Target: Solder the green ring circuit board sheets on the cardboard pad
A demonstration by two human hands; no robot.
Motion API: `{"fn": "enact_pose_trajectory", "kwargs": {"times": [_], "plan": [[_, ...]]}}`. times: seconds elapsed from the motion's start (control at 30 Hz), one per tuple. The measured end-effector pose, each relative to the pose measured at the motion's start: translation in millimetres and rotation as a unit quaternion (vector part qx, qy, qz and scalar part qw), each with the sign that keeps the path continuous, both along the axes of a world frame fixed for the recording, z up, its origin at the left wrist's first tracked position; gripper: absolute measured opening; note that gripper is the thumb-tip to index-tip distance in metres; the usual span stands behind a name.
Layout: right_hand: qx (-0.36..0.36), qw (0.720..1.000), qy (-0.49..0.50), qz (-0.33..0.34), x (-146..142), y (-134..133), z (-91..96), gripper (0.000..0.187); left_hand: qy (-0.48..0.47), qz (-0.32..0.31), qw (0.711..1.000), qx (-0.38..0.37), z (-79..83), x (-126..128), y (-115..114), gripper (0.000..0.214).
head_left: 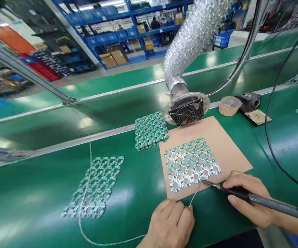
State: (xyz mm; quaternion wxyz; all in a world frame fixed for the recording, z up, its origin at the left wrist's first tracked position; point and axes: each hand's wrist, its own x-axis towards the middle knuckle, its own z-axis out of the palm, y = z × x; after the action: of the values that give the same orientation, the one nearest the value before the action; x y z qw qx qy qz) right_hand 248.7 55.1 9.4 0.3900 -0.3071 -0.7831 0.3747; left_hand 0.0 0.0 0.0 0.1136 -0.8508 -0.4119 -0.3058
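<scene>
This looks like an electronics assembly workshop on a factory floor. The right hand [252,196] grips a black-and-grey pencil-shaped soldering iron [275,205], and ahead of the left hand [171,224] lies a panel of ring-shaped green-and-white circuit boards [190,161], with a stack of similar green panels [151,131] beyond it. A long, glossy green workbench [35,193] stretches out around both hands. Above and ahead of them hangs a crinkled silver foil duct [187,38] ending in a square black fan [188,112]. Far past the hands, tall blue metal shelving [136,26] holds rows of blue bins [111,37].
</scene>
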Motion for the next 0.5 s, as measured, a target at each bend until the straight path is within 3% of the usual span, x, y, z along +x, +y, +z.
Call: {"fn": "enact_pose_trajectory", "kwargs": {"times": [0.5], "plan": [[0.010, 1.000, -0.009, -0.002, -0.4, -2.0, 2.1, 0.022, 0.001, 0.000, 1.000, -0.017, 3.0, 3.9, 2.9, 0.029]]}}
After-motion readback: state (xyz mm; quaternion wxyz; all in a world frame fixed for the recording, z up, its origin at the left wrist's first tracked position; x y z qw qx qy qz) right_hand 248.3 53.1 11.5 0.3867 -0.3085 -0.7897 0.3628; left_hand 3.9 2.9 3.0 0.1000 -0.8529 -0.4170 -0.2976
